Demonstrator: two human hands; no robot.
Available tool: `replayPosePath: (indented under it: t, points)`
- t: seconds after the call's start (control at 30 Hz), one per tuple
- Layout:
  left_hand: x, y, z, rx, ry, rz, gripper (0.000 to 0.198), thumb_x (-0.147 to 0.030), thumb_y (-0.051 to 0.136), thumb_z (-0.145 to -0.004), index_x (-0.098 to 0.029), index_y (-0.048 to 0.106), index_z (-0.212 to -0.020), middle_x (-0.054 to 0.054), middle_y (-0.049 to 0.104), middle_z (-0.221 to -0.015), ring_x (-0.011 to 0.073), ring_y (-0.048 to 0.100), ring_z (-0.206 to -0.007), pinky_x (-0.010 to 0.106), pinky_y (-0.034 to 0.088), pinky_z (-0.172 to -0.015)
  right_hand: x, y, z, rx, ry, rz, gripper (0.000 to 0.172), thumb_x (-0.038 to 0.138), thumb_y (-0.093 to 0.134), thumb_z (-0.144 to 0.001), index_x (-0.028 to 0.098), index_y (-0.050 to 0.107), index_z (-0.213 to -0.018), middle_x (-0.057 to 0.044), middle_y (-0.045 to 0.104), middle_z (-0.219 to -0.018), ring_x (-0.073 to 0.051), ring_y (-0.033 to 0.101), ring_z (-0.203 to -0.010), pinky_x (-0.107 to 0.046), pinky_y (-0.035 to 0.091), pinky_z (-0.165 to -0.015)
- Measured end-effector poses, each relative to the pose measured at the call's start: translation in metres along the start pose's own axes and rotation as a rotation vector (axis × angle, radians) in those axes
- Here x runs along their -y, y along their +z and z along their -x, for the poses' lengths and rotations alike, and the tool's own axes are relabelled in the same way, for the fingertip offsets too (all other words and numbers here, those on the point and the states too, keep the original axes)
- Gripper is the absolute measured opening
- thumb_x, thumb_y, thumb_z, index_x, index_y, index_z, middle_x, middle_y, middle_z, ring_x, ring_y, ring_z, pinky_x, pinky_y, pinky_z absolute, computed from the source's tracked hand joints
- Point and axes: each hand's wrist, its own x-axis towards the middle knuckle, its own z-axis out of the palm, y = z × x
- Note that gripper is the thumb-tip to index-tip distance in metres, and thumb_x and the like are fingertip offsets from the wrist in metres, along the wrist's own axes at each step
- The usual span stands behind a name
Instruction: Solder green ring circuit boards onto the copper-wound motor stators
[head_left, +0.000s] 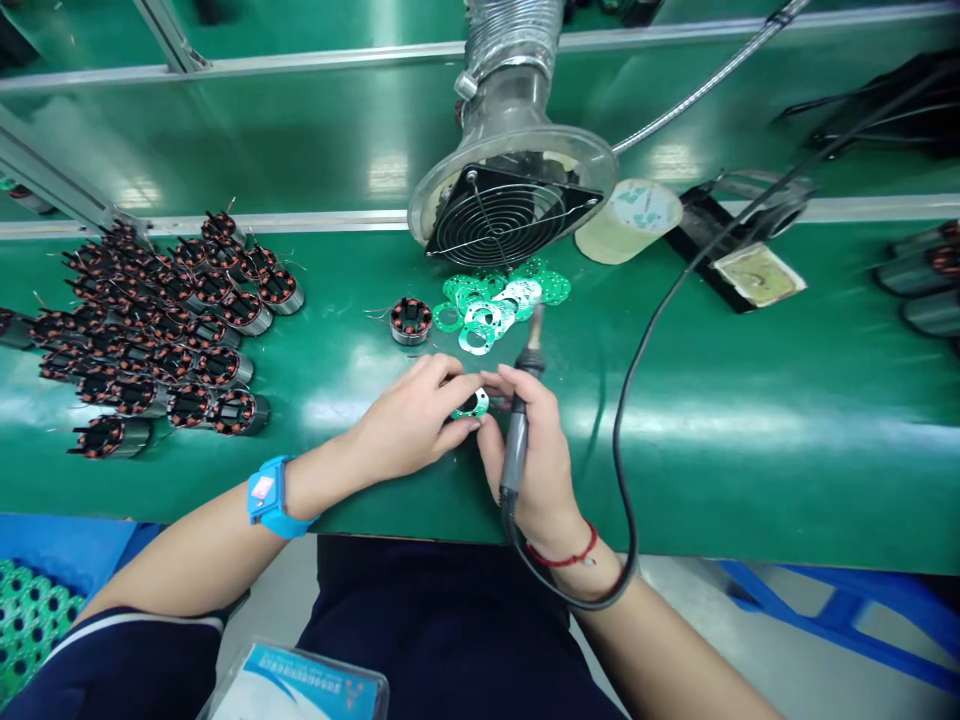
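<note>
One green surface, full width, carries all items below.
1 fume extractor fan, far centre, mouth tilted toward the work spot.
Approx. 25-30 wound stators, batch at L, lying in rows.
1 tape roll, just R of fan.
1 iron stand w/ sponge, far R.
1 pile of ring PCBs, green/white, just below fan.
1 single stator, upright, apart from batch, just L of pile.
1 soldering iron, in R hand. Fingers wrapped round the grip, tip pointing away toward pile. Cable loops off to R.
1 ring PCB, near front edge of surface, between both hands. L hand fingers pinch its rim, R fingertips touch the opposite side. Resting on surface or lifted: cannot tell.
1 wrist strap, blue, L wrist.
Handling note (judgement):
- Grip ring by rim only.
- Keep hot tip aimed away from L fingers and clear of cable.
- Keep work in front of fan so fumes draw off.
- Brace wrists on surface for steadiness.
</note>
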Motion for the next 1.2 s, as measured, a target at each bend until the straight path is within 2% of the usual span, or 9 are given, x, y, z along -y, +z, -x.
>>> replayPosePath:
  t: [0.1, 0.23, 0.53, 0.63, 0.77, 0.83, 0.93, 1.03, 1.2]
  points:
    - [0.001, -0.013, 0.0, 0.1, 0.049, -0.052, 0.027, -0.024, 0.054, -0.093, -0.016, 0.06, -0.118, 0.014, 0.056, -0.119, 0.0255, 0.055, -0.109, 0.043, 0.051, -0.093, 0.0, 0.003, 0.001, -0.077, -0.018, 0.033, 0.048, 0.018, 0.053, -0.088, 0.027, 0.04, -0.134, -0.007, 0.061, -0.105, -0.023, 0.063, -0.098, -0.045, 0.055, -0.088]
    - [0.003, -0.017, 0.0, 0.148, 0.081, -0.05, 0.027, -0.022, 0.052, -0.093, -0.016, 0.062, -0.118, 0.015, 0.054, -0.129, 0.0269, 0.054, -0.118, 0.044, 0.05, -0.097, 0.002, -0.001, 0.002, -0.046, -0.015, 0.026, 0.046, 0.017, 0.052, -0.089, 0.028, 0.041, -0.132, -0.003, 0.062, -0.094, -0.021, 0.065, -0.089, -0.042, 0.056, -0.084]
    - [0.006, 0.005, -0.005, -0.02, 0.041, -0.043, 0.032, -0.023, 0.052, -0.092, -0.011, 0.054, -0.121, 0.015, 0.063, -0.119, 0.0259, 0.059, -0.112, 0.045, 0.051, -0.096, 0.003, -0.004, 0.005, -0.026, 0.029, 0.029, 0.038, 0.021, 0.055, -0.09, 0.027, 0.046, -0.127, -0.004, 0.065, -0.095, -0.021, 0.067, -0.087, -0.041, 0.056, -0.082]
    - [0.011, 0.006, -0.003, -0.022, 0.02, 0.018, 0.044, -0.025, 0.055, -0.091, -0.01, 0.043, -0.131, 0.017, 0.06, -0.124, 0.0267, 0.058, -0.114, 0.046, 0.05, -0.097, 0.002, -0.007, 0.002, -0.005, 0.006, 0.059, 0.041, 0.022, 0.056, -0.089, 0.027, 0.045, -0.129, -0.005, 0.065, -0.097, -0.023, 0.066, -0.089, -0.042, 0.056, -0.082]
    - [0.017, -0.005, 0.006, 0.05, -0.01, 0.063, 0.068, -0.032, 0.065, -0.084, -0.015, 0.031, -0.14, 0.019, 0.05, -0.137, 0.0296, 0.05, -0.125, 0.049, 0.046, -0.102, 0.006, -0.017, -0.014, 0.127, -0.097, 0.114, 0.053, 0.024, 0.059, -0.086, 0.026, 0.04, -0.136, -0.011, 0.062, -0.12, -0.028, 0.06, -0.111, -0.049, 0.052, -0.093]
    - [0.019, -0.015, 0.009, 0.126, -0.046, 0.011, 0.06, -0.03, 0.066, -0.082, -0.015, 0.039, -0.134, 0.017, 0.053, -0.13, 0.0302, 0.052, -0.119, 0.049, 0.046, -0.099, 0.009, -0.022, -0.026, 0.277, -0.185, 0.127, 0.053, 0.02, 0.056, -0.086, 0.026, 0.041, -0.137, -0.011, 0.061, -0.125, -0.029, 0.059, -0.114, -0.049, 0.051, -0.095]
    - [0.021, -0.032, 0.01, 0.212, -0.11, -0.052, 0.023, -0.023, 0.058, -0.085, -0.016, 0.056, -0.107, 0.01, 0.064, -0.105, 0.0259, 0.058, -0.099, 0.045, 0.048, -0.089, 0.011, -0.023, -0.04, 0.394, -0.259, 0.161, 0.047, 0.019, 0.054, -0.088, 0.025, 0.044, -0.134, -0.01, 0.065, -0.117, -0.028, 0.062, -0.106, -0.049, 0.052, -0.09]
    - [0.021, -0.04, 0.008, 0.181, -0.188, 0.063, 0.009, -0.018, 0.051, -0.087, -0.018, 0.059, -0.084, 0.003, 0.063, -0.083, 0.0178, 0.058, -0.079, 0.033, 0.047, -0.077, 0.008, -0.015, -0.044, 0.329, -0.267, 0.208, 0.043, 0.027, 0.058, -0.089, 0.024, 0.047, -0.131, -0.01, 0.066, -0.109, -0.028, 0.062, -0.098, -0.049, 0.053, -0.085]
    - [0.021, -0.027, 0.0, -0.027, -0.433, 0.601, 0.007, -0.022, 0.059, -0.082, -0.016, 0.058, -0.078, -0.002, 0.058, -0.071, 0.0105, 0.052, -0.066, 0.023, 0.042, -0.062, 0.002, -0.003, -0.037, 0.216, -0.314, 0.224, 0.052, 0.036, 0.062, -0.087, 0.023, 0.044, -0.135, -0.012, 0.067, -0.115, -0.029, 0.061, -0.094, -0.048, 0.052, -0.08]
